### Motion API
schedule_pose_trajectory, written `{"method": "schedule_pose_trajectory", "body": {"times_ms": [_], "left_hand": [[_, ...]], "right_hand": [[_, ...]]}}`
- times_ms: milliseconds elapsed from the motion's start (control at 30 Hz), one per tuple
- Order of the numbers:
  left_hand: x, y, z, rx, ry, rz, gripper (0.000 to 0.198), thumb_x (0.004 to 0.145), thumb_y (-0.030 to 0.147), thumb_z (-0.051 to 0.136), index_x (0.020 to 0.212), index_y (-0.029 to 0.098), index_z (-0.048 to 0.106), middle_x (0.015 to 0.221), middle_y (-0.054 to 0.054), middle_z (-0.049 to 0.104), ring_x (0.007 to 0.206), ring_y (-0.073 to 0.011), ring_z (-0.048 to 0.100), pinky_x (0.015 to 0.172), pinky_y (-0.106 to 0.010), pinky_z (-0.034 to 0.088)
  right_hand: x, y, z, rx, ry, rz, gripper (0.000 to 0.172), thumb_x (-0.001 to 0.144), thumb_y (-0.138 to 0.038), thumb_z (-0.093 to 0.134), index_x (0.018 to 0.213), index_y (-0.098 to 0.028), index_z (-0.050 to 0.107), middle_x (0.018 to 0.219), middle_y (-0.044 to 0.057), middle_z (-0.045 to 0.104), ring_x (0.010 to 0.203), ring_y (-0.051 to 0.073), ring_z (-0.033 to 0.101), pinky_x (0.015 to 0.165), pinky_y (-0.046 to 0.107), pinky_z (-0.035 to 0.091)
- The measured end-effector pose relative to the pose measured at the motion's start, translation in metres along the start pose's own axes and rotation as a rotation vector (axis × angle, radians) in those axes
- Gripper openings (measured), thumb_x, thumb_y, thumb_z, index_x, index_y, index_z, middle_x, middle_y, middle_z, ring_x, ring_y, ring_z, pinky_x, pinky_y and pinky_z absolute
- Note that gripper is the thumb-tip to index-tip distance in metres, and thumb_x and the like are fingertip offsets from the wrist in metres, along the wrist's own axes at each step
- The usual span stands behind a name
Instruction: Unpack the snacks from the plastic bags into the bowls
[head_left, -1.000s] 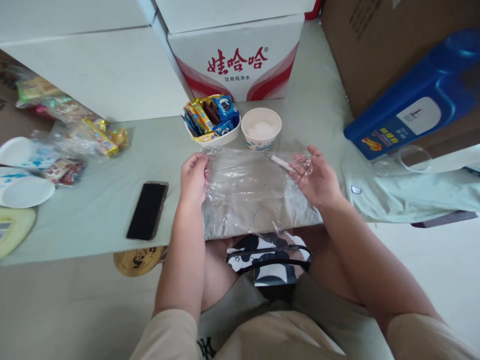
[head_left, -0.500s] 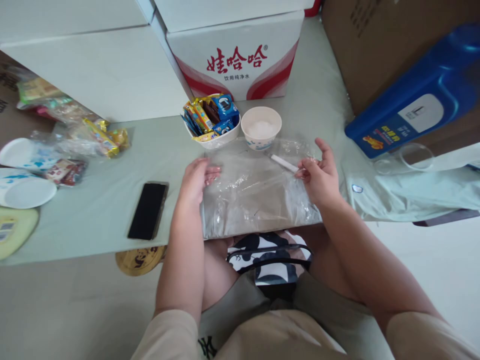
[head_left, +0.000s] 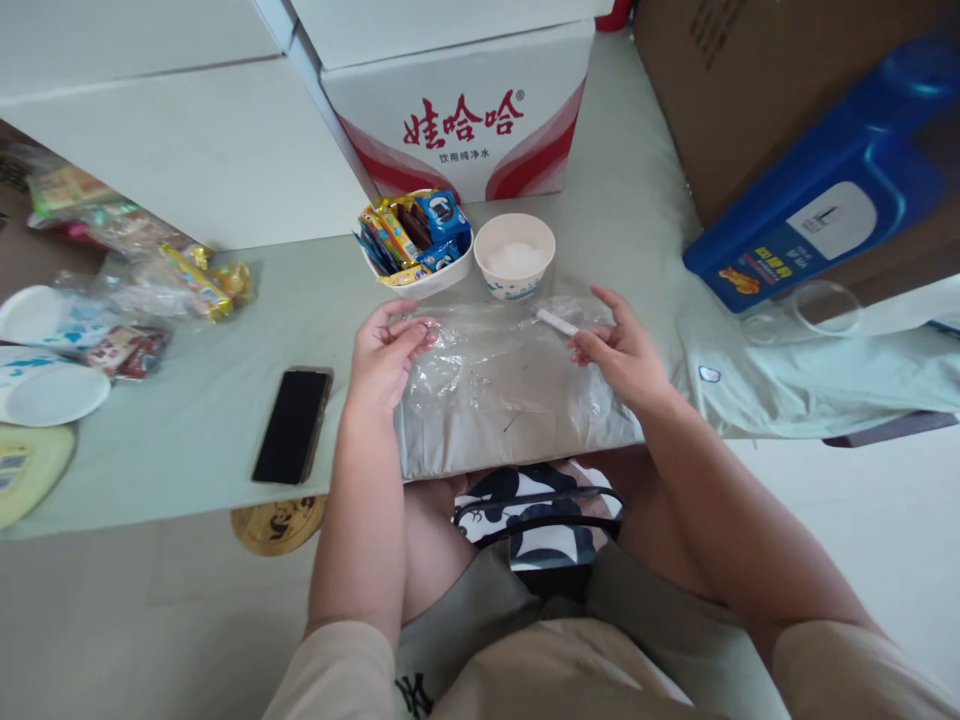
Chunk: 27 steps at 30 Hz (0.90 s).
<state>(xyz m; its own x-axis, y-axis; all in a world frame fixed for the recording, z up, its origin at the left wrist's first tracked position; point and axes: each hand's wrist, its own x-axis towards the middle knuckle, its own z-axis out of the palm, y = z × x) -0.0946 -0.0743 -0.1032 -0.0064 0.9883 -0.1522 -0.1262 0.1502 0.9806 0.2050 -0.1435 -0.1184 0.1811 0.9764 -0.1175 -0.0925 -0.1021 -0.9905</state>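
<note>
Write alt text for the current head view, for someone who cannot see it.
A person's left grip and right grip are at opposite sides of clear plastic film over a pale green cloth, the right beside a white stick-like object. Beyond are a cup with white contents and a container of wrapped snacks; a phone lies left.

The person wore a loose beige top (head_left: 577,670) with short, plain sleeves (head_left: 352,665) that left the forearms (head_left: 360,530) uncovered. The shorts (head_left: 476,605) were greyish olive, with a dark, letter-like mark (head_left: 414,692) on the left side. The left hand (head_left: 382,360) and right hand (head_left: 628,355) were bare.
</note>
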Motion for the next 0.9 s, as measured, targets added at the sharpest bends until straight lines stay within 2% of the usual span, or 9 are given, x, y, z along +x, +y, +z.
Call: {"method": "schedule_pose_trajectory", "body": {"times_ms": [133,200,333,433,533,633,700,800,900], "left_hand": [[0.003,-0.001,-0.005,0.117,0.021,-0.028,0.031,0.064,0.025,0.087,0.090,0.016,0.072,0.077,-0.004,0.076,0.072,-0.0180,0.075,0.070,-0.029,0.061],[0.004,0.000,-0.009,0.128,0.067,0.013,0.029,0.065,0.025,0.087,0.088,0.015,0.073,0.078,-0.005,0.077,0.076,-0.0187,0.076,0.074,-0.030,0.062],[0.004,0.002,-0.016,0.084,0.084,0.130,0.035,0.060,0.019,0.088,0.092,0.018,0.074,0.087,-0.004,0.078,0.082,-0.0168,0.076,0.079,-0.029,0.062],[0.004,0.003,-0.018,0.118,0.011,0.150,0.044,0.054,0.013,0.089,0.095,0.020,0.075,0.091,-0.004,0.079,0.082,-0.0165,0.074,0.079,-0.028,0.061],[0.005,0.000,-0.015,0.255,0.024,0.121,0.035,0.059,0.014,0.086,0.092,0.017,0.077,0.082,-0.004,0.076,0.078,-0.0161,0.072,0.076,-0.027,0.057],[0.007,-0.006,-0.012,0.389,0.075,0.165,0.015,0.070,0.021,0.082,0.083,0.016,0.079,0.074,-0.002,0.071,0.071,-0.0144,0.065,0.071,-0.026,0.052],[0.008,-0.009,-0.011,0.395,0.098,0.264,0.011,0.073,0.028,0.082,0.077,0.018,0.080,0.078,-0.003,0.069,0.075,-0.0148,0.063,0.072,-0.026,0.051],[0.008,-0.011,-0.009,0.211,0.092,0.370,0.017,0.070,0.036,0.085,0.068,0.021,0.078,0.092,-0.005,0.071,0.093,-0.0182,0.066,0.082,-0.028,0.053],[0.007,-0.008,-0.004,-0.018,0.030,0.329,0.027,0.067,0.044,0.086,0.063,0.021,0.073,0.095,-0.006,0.074,0.096,-0.0197,0.069,0.085,-0.029,0.055]], "right_hand": [[-0.001,-0.004,-0.004,-0.052,0.026,-0.056,0.031,0.081,-0.035,0.079,0.109,-0.026,0.069,0.073,-0.002,0.067,0.064,0.014,0.063,0.064,0.031,0.054],[-0.002,-0.005,-0.008,-0.075,0.001,-0.068,0.028,0.076,-0.035,0.082,0.099,-0.023,0.071,0.080,0.000,0.069,0.072,0.014,0.064,0.068,0.030,0.054],[-0.004,-0.003,-0.016,-0.196,-0.029,-0.101,0.036,0.072,-0.034,0.081,0.106,-0.023,0.075,0.082,-0.001,0.064,0.070,0.013,0.057,0.065,0.030,0.047],[-0.003,-0.001,-0.020,-0.401,0.098,-0.194,0.024,0.078,-0.033,0.075,0.101,-0.024,0.078,0.074,-0.002,0.055,0.066,0.013,0.049,0.066,0.032,0.043],[0.000,-0.002,-0.023,-0.528,0.250,-0.273,0.011,0.082,-0.034,0.073,0.085,-0.024,0.077,0.082,0.002,0.056,0.073,0.016,0.050,0.070,0.034,0.044],[0.000,-0.003,-0.023,-0.524,0.333,-0.334,0.015,0.082,-0.038,0.076,0.077,-0.024,0.073,0.095,0.006,0.060,0.092,0.022,0.057,0.078,0.036,0.046],[0.000,-0.003,-0.023,-0.468,0.293,-0.303,0.024,0.087,-0.043,0.074,0.073,-0.024,0.069,0.091,0.006,0.063,0.094,0.022,0.060,0.084,0.037,0.047],[-0.002,-0.002,-0.021,-0.306,0.174,-0.173,0.047,0.092,-0.060,0.066,0.065,-0.023,0.062,0.068,0.002,0.059,0.075,0.018,0.062,0.082,0.035,0.049],[-0.002,-0.002,-0.018,-0.118,0.083,-0.067,0.061,0.087,-0.074,0.065,0.057,-0.024,0.048,0.050,-0.003,0.043,0.053,0.014,0.051,0.064,0.031,0.047]]}}
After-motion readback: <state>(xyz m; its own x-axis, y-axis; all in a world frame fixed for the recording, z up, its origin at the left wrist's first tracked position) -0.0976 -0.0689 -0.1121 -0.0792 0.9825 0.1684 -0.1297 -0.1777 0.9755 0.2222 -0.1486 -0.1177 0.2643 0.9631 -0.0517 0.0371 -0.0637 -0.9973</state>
